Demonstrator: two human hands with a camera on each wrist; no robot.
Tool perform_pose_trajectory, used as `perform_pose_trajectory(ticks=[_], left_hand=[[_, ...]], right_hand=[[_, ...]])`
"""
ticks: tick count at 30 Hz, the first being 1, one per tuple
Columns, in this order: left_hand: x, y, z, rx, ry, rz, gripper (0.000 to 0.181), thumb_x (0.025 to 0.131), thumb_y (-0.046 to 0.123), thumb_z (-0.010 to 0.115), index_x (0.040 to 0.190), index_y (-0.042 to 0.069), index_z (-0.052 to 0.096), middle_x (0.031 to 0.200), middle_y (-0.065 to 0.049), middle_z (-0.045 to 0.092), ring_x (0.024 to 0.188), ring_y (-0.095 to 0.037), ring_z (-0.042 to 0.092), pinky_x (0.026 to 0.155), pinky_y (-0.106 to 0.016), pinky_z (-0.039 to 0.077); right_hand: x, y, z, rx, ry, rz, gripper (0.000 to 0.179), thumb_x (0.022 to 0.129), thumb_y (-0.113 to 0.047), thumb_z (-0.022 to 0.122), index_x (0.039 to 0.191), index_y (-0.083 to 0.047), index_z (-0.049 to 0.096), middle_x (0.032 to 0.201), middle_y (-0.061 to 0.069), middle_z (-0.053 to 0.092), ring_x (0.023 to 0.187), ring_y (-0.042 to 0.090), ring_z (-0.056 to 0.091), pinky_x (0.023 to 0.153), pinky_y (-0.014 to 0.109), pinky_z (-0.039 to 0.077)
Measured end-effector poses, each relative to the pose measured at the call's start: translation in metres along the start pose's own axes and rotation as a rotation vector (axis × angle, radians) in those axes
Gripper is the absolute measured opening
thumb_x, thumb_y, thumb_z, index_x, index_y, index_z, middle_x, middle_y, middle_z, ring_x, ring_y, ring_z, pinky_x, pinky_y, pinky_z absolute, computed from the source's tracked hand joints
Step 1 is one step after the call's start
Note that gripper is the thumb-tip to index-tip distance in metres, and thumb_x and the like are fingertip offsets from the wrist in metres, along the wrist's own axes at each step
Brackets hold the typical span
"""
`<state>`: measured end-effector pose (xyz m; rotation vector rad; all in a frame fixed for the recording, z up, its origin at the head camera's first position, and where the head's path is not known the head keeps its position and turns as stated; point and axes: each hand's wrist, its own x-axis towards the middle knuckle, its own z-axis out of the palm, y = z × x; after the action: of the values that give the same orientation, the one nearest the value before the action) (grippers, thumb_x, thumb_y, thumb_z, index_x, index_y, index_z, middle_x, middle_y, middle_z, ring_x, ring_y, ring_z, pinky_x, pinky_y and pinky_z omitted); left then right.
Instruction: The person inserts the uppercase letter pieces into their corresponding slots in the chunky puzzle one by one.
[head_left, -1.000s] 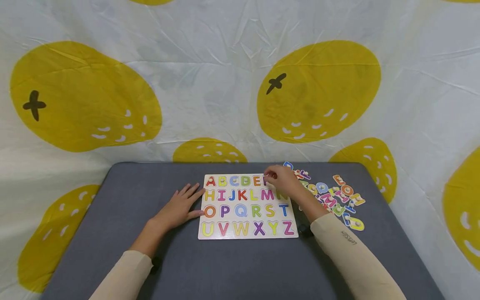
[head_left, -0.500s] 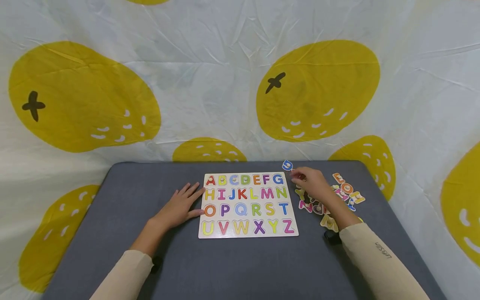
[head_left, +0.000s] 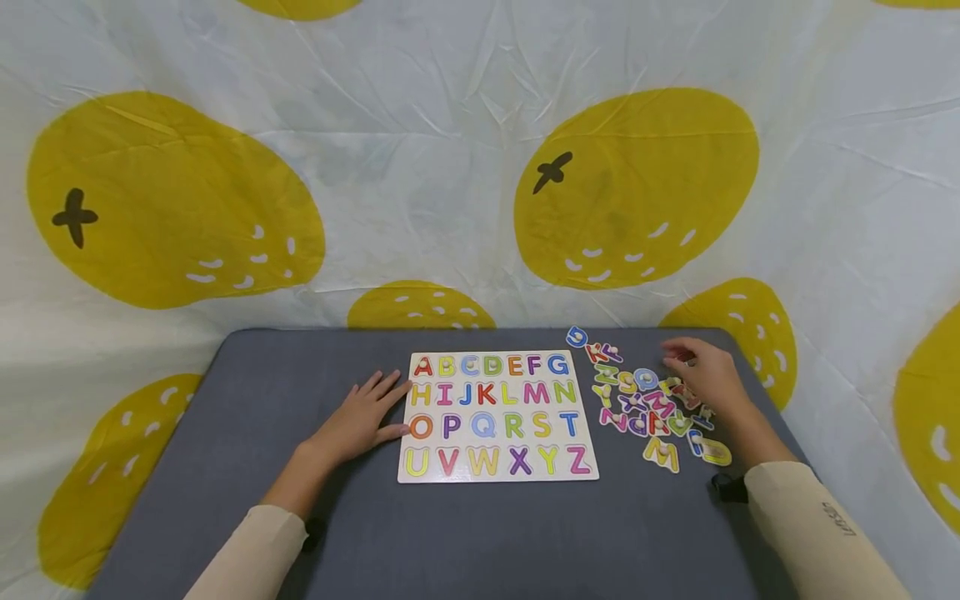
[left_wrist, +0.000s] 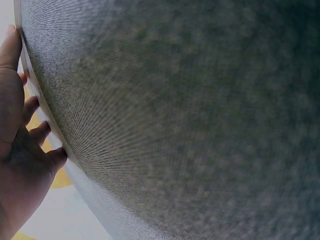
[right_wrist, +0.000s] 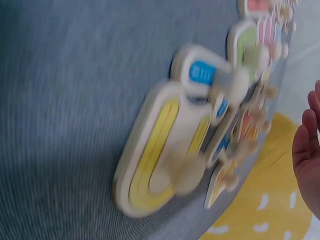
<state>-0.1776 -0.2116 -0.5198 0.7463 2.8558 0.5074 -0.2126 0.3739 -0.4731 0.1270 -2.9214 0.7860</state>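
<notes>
A white alphabet puzzle board (head_left: 498, 411) lies on the table with coloured letters in rows. Knobs appear on the first few letters of its top row. My left hand (head_left: 360, 423) rests flat beside the board, fingers spread, fingertips and thumb touching its left edge. To the right is a loose cluster of knobbed letter pieces (head_left: 660, 405). My right hand (head_left: 705, 375) hovers over the cluster's far right side, fingers loosely bent, partly covering some pieces. In the right wrist view, a yellow U piece (right_wrist: 152, 160) lies near the camera, and the fingers (right_wrist: 302, 142) show nothing held.
A dark grey cloth covers the table (head_left: 495, 542). Behind it hangs a white sheet (head_left: 420, 192) with yellow fruit prints. A blue G piece (head_left: 577, 337) lies near the far edge, and a yellow letter piece (head_left: 662, 455) sits at the cluster's near side.
My right hand has moved from the board's upper right corner, across the loose pieces, to their far right side. The left hand has stayed at the board's left edge.
</notes>
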Motion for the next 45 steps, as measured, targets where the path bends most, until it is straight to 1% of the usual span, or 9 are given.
perform_pose_trajectory(ticks=[5, 9, 15, 19, 25, 32, 40, 43, 45], left_hand=[[0.000, 0.001, 0.002, -0.005, 0.001, 0.000, 0.083, 0.095, 0.053, 0.069, 0.163, 0.019, 0.036, 0.168, -0.016, 0.031, 0.156, -0.047, 0.023, 0.117, -0.074, 0.024], [-0.001, 0.001, 0.004, -0.009, -0.004, 0.001, 0.083, 0.095, 0.053, 0.069, 0.163, 0.019, 0.035, 0.168, -0.016, 0.031, 0.156, -0.047, 0.023, 0.117, -0.074, 0.024], [-0.001, 0.000, 0.008, -0.007, -0.011, 0.002, 0.083, 0.095, 0.055, 0.067, 0.164, 0.020, 0.034, 0.169, -0.014, 0.029, 0.156, -0.046, 0.022, 0.118, -0.073, 0.023], [0.001, 0.002, 0.007, -0.010, -0.015, 0.002, 0.083, 0.096, 0.055, 0.067, 0.164, 0.021, 0.033, 0.169, -0.014, 0.029, 0.157, -0.046, 0.021, 0.118, -0.073, 0.023], [0.002, 0.004, 0.005, -0.015, -0.015, 0.001, 0.083, 0.096, 0.054, 0.067, 0.164, 0.020, 0.034, 0.169, -0.015, 0.030, 0.156, -0.046, 0.022, 0.118, -0.073, 0.022], [0.001, 0.003, 0.004, -0.011, -0.009, 0.003, 0.083, 0.095, 0.054, 0.068, 0.163, 0.020, 0.034, 0.169, -0.015, 0.030, 0.156, -0.046, 0.022, 0.118, -0.073, 0.022], [0.000, 0.000, 0.002, -0.012, -0.013, -0.006, 0.084, 0.095, 0.054, 0.067, 0.164, 0.020, 0.033, 0.169, -0.015, 0.029, 0.156, -0.046, 0.021, 0.118, -0.074, 0.022], [0.000, 0.000, -0.001, -0.010, -0.014, -0.009, 0.084, 0.095, 0.054, 0.068, 0.164, 0.019, 0.034, 0.169, -0.015, 0.030, 0.156, -0.047, 0.021, 0.117, -0.075, 0.022], [0.000, 0.001, -0.002, -0.005, -0.023, -0.012, 0.084, 0.096, 0.055, 0.067, 0.164, 0.019, 0.033, 0.169, -0.015, 0.029, 0.156, -0.047, 0.021, 0.117, -0.075, 0.022]], right_hand=[[-0.001, 0.018, -0.007, -0.029, -0.025, 0.059, 0.031, 0.101, -0.016, 0.068, 0.128, -0.001, 0.068, 0.116, 0.023, 0.068, 0.106, 0.042, 0.062, 0.089, 0.060, 0.051], [0.001, 0.030, -0.009, -0.060, -0.070, 0.105, 0.032, 0.102, -0.016, 0.066, 0.128, 0.001, 0.067, 0.121, 0.028, 0.063, 0.108, 0.045, 0.059, 0.092, 0.063, 0.048], [0.004, 0.044, -0.008, -0.066, -0.168, 0.170, 0.038, 0.103, -0.020, 0.065, 0.133, 0.004, 0.063, 0.123, 0.030, 0.065, 0.109, 0.046, 0.059, 0.095, 0.064, 0.049], [0.005, 0.049, -0.005, -0.090, -0.183, 0.163, 0.036, 0.103, -0.019, 0.065, 0.130, 0.005, 0.064, 0.118, 0.030, 0.066, 0.105, 0.045, 0.059, 0.094, 0.064, 0.049], [0.005, 0.052, -0.001, -0.117, -0.133, 0.113, 0.027, 0.101, -0.015, 0.066, 0.119, 0.005, 0.068, 0.109, 0.028, 0.067, 0.099, 0.044, 0.060, 0.090, 0.064, 0.047], [0.002, 0.042, 0.003, -0.080, -0.078, 0.110, 0.025, 0.103, -0.017, 0.064, 0.119, 0.003, 0.068, 0.109, 0.026, 0.066, 0.096, 0.039, 0.059, 0.086, 0.060, 0.050], [0.007, 0.008, 0.012, -0.034, -0.072, 0.066, 0.025, 0.103, -0.021, 0.066, 0.117, -0.001, 0.070, 0.102, 0.018, 0.068, 0.083, 0.028, 0.062, 0.071, 0.042, 0.052], [0.009, -0.008, 0.019, -0.023, -0.078, 0.046, 0.024, 0.102, -0.020, 0.067, 0.117, -0.002, 0.070, 0.101, 0.017, 0.067, 0.082, 0.028, 0.061, 0.071, 0.042, 0.052], [0.011, -0.019, 0.024, -0.032, -0.076, 0.018, 0.023, 0.101, -0.019, 0.068, 0.116, -0.002, 0.071, 0.102, 0.017, 0.068, 0.087, 0.028, 0.061, 0.077, 0.045, 0.051]])
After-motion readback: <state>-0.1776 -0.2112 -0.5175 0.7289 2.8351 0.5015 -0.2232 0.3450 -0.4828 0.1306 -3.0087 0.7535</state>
